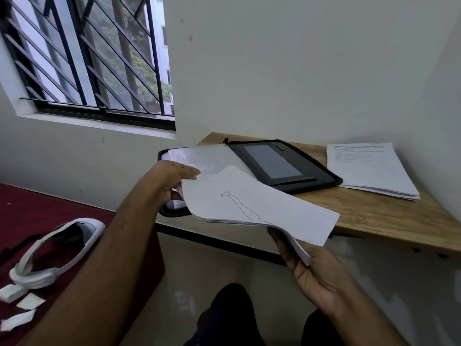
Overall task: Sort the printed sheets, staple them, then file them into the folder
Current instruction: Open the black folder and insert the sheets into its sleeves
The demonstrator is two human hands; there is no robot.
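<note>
Head view: your left hand [174, 178] and right hand [309, 268] both grip the sheet bundle [249, 203], fingers curled round it, feeding it toward the open folder [282, 163] on the counter [389, 216].

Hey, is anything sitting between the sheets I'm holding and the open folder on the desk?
Nothing visible blocks the way. The bundle of sheets, held by the left hand and right hand, hangs just over the open folder; the other paper stack lies off to its right.
</note>
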